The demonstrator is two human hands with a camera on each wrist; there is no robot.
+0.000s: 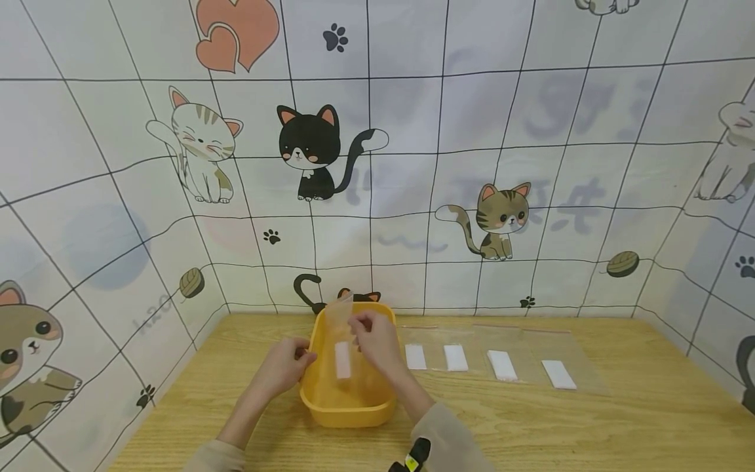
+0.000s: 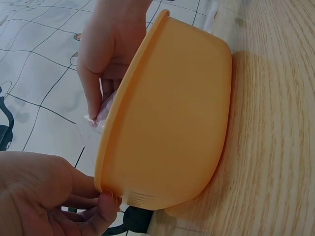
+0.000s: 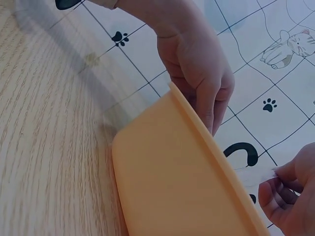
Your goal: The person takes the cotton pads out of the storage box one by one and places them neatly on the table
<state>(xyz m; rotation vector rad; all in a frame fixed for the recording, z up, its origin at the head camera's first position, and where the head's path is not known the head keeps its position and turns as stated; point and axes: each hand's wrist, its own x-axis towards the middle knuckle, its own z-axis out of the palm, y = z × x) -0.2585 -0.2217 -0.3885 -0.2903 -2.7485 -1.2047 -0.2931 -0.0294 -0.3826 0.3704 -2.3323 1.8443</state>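
Observation:
A yellow plastic basin (image 1: 348, 417) stands on the wooden table. Its left rim is pinched between the thumb and fingers of my left hand (image 1: 283, 367), as the left wrist view also shows at the rim (image 2: 106, 142). My right hand (image 1: 376, 341) is over the basin and pinches the edge of a clear zip bag (image 1: 340, 311). Inside that bag lies a white rectangular block (image 1: 343, 360), seen against the basin's inside. In the right wrist view the right hand (image 3: 293, 191) holds the bag's thin film, while the basin wall hides the block.
Right of the basin, several clear zip bags (image 1: 531, 337) lie flat in a row on the table (image 1: 531, 432), each with a white block (image 1: 501, 365). Behind stands a cat-patterned wall sheet (image 1: 407, 190), close to the basin's far end.

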